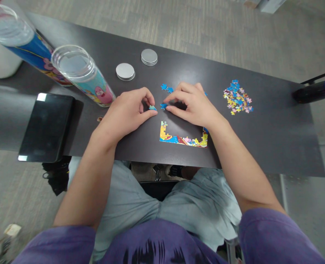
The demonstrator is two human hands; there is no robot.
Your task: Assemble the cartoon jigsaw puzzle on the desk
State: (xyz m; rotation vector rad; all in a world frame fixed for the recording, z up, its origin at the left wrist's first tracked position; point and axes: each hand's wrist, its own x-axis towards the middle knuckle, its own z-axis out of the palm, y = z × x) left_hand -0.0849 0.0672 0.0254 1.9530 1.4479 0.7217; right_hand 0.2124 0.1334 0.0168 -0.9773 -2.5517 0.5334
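My left hand [129, 112] pinches a small green-and-blue jigsaw piece [152, 107] between thumb and fingers, just above the dark table. Close beside it, my right hand [191, 101] has thumb and forefinger on a blue jigsaw piece [163, 106]. A narrow gap separates the two pieces. Beyond the right hand's fingers lie more joined blue pieces [167, 88], partly hidden by that hand. Nearer to me is a joined puzzle border [183, 141] with a bottom row and a short left side; its right side is partly covered by my right wrist.
A heap of loose jigsaw pieces [237, 97] lies to the right. Two silver lids [125, 71] sit at the back left. Two clear-topped jars [92, 82] and a black tablet [46, 126] stand or lie at left. A dark bottle-like object [313, 91] is at the right end.
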